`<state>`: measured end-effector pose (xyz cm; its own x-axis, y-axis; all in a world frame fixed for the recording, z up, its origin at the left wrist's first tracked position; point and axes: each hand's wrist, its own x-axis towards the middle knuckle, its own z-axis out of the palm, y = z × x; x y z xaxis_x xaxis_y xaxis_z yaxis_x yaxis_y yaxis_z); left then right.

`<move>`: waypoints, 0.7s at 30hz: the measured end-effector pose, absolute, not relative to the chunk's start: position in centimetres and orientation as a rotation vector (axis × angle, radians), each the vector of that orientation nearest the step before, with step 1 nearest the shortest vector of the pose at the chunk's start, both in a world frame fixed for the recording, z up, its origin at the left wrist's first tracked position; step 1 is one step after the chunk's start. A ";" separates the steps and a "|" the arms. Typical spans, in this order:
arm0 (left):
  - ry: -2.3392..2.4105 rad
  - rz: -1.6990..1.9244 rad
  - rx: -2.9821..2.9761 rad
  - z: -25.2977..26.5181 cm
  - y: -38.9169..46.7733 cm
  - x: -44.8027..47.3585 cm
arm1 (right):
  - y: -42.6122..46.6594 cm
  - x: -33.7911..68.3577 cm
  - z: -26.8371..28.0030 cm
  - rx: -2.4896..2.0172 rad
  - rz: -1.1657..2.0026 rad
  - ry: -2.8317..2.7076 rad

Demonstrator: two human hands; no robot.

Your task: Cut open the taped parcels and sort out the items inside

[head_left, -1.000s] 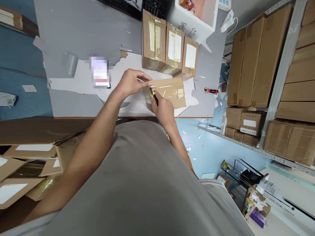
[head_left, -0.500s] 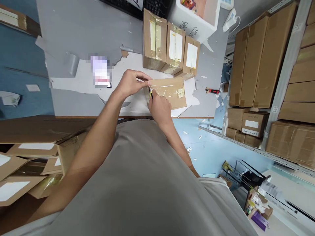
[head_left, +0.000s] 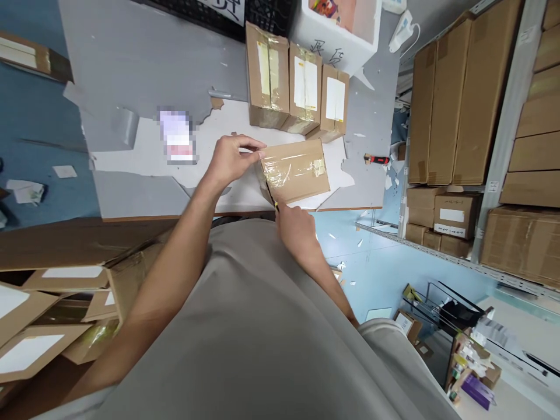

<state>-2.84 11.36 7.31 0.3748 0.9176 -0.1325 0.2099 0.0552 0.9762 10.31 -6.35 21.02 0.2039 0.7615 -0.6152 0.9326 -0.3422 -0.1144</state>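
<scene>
A taped cardboard box point(head_left: 297, 169) lies on the table in front of me, with clear shiny tape across its top. My left hand point(head_left: 233, 157) pinches the box's far left corner between thumb and fingers. My right hand point(head_left: 297, 228) is closed round a utility knife point(head_left: 276, 205), of which only a small yellow and black part shows. The knife tip is at the box's near left corner; whether it is in the cardboard I cannot tell. Behind the box stand three taped cartons point(head_left: 305, 84) with white labels, side by side.
A red and black cutter point(head_left: 376, 159) lies by the table's right edge. A blurred-out phone-like item point(head_left: 178, 137) is at left. Behind are a white foam bin point(head_left: 336, 35) and a black crate point(head_left: 210, 17). An open carton point(head_left: 126, 280) of boxes stands lower left; shelving point(head_left: 490, 186) is right.
My right hand has drawn the utility knife toward me along the box's left edge, from near the far corner to the near corner. My left hand stays at the far corner.
</scene>
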 end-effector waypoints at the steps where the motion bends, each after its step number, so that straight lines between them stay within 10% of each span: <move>1: 1.092 0.749 1.437 7.2 11.3 -2.8 | -6.5 11.6 21.2 2.261 -0.859 1.623; 7: 1.195 0.778 1.416 6.1 9.6 -2.5 | -5.9 22.7 18.1 3.025 -0.448 1.262; 21: 1.479 0.828 1.774 6.7 8.4 -6.2 | -9.1 15.4 10.8 3.223 -0.889 1.298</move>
<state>-6.16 8.45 6.68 0.1545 0.9867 0.0497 0.5584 -0.1287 0.8195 15.40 -9.13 10.78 0.6340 0.7255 -0.2677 0.5121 -0.6533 -0.5576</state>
